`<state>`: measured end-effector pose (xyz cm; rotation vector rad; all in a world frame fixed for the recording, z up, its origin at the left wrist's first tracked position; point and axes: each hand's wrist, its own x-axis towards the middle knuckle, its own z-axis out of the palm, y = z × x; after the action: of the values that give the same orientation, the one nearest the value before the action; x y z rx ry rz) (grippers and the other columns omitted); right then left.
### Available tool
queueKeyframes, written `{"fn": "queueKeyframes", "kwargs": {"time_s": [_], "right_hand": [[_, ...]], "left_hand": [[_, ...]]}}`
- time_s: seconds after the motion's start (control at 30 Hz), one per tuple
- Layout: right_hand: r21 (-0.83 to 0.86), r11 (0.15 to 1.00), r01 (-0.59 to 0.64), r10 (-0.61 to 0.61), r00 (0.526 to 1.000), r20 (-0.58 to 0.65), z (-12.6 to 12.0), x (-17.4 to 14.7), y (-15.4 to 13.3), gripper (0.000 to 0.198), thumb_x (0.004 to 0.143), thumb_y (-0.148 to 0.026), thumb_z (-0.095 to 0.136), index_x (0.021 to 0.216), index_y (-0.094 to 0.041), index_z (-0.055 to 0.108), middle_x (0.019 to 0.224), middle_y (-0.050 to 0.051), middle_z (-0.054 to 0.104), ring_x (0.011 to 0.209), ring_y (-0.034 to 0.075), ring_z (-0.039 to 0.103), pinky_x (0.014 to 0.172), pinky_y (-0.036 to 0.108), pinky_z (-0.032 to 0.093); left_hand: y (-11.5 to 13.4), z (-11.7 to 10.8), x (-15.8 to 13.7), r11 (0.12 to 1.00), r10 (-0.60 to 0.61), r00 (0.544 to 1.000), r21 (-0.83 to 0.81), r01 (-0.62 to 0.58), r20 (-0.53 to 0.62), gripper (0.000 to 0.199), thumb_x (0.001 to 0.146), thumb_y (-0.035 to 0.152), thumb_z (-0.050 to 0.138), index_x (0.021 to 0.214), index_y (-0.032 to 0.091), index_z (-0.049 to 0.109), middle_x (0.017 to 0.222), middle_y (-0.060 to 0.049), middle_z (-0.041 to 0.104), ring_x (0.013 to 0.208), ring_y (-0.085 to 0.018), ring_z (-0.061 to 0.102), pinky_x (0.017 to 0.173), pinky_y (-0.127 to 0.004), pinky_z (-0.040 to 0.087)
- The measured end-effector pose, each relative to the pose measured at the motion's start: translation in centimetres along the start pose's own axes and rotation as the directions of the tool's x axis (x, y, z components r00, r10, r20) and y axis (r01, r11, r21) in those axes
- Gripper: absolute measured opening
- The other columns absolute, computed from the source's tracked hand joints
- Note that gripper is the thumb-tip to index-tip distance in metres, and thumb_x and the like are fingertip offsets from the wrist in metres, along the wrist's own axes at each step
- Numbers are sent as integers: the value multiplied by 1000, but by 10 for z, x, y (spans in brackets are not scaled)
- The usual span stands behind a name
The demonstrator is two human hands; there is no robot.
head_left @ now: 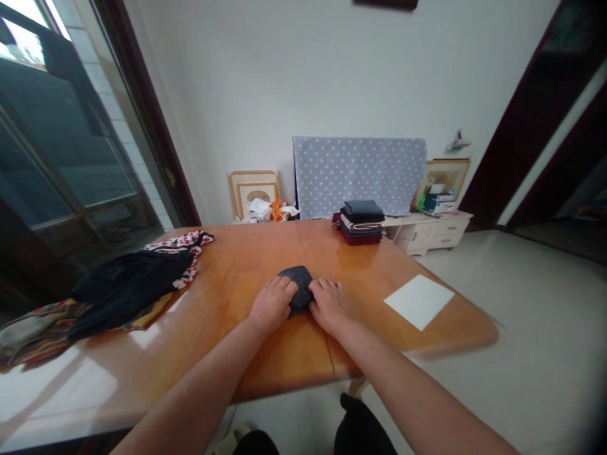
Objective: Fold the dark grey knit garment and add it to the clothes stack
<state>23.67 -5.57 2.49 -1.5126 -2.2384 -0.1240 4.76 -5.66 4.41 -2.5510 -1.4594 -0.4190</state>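
Observation:
A small bundle of folded dark grey cloth (300, 281) lies on the wooden table (256, 253) in front of me. My left hand (275, 302) grips its left side, fingers curled over the edge. On the opposite side my right hand (328, 303) holds it the same way, thumb and fingertips pressed to the fabric. The cloth's underside and what kind of garment it is cannot be made out.
Loose clothes (128, 284) lie heaped on the table's left. Toward the back right stands a stack of folded clothes (361, 224). A white sheet (419, 301) rests near the right end. Behind are a dotted cloth cover (360, 170) and a white cabinet (434, 234).

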Motion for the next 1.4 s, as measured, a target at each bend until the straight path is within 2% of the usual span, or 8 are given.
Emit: {"fn": "queueKeyframes", "kwargs": {"time_s": [0.3,0.43,0.53,0.67,0.77,1.1,1.27,1.4], "right_hand": [[60,997,48,-49,999,8,0,-3,6,22,82,-21,59,104,-24,56,106,5,61,105,24,51,88,37,32],[21,1000,20,-20,1000,-23,1,-6,3,15,85,-21,59,99,-24,55,104,6,61,103,25,51,87,36,33],[-6,999,42,-42,999,-24,0,-6,-1,16,85,-20,60,100,-24,56,103,6,61,103,25,51,87,36,34],[-52,995,88,-87,996,9,-1,-4,-4,18,84,-18,61,101,-23,57,104,7,60,104,25,50,89,37,35],[-52,991,124,-123,992,35,-1,-4,-4,20,84,-17,60,103,-22,59,104,7,60,104,25,50,90,37,37],[157,960,232,-225,973,-60,14,-22,20,42,89,-16,49,129,-23,57,122,8,61,109,24,53,95,40,44],[199,973,119,-78,976,-202,18,-26,27,31,86,-14,49,113,-20,62,110,9,63,103,23,56,92,38,46],[188,972,140,-97,970,-221,11,-27,10,23,86,-17,53,108,-19,62,106,9,62,101,23,55,90,38,46]], "left_hand": [[1,1,-1,1000,-13,1000,-22,12,-26,33,70,4,51,97,23,55,106,-9,58,106,-28,52,90,-43,42],[-14,1,-1,986,-2,999,-167,-4,-34,30,70,12,57,97,24,54,108,-7,59,105,-26,54,90,-39,43],[-34,4,1,942,-99,994,-327,80,-44,28,68,13,57,94,23,53,100,-5,61,96,-22,57,85,-35,45],[-46,14,-1,866,-258,951,-477,149,-172,15,79,16,51,92,22,54,95,-4,62,93,-20,58,85,-34,46],[-41,22,-7,864,-220,946,-497,76,-238,17,83,20,54,100,23,58,101,-4,62,99,-21,57,90,-37,45],[-47,31,-10,865,-192,967,-494,88,-166,20,78,17,58,96,24,64,100,-4,61,95,-22,56,84,-34,43],[-49,34,-9,856,-214,966,-505,113,-146,20,77,18,59,95,24,64,99,-4,61,92,-21,57,80,-32,43],[-52,38,-8,838,-223,966,-532,120,-133,20,76,18,60,95,24,65,99,-3,62,92,-21,57,80,-32,44]]}}
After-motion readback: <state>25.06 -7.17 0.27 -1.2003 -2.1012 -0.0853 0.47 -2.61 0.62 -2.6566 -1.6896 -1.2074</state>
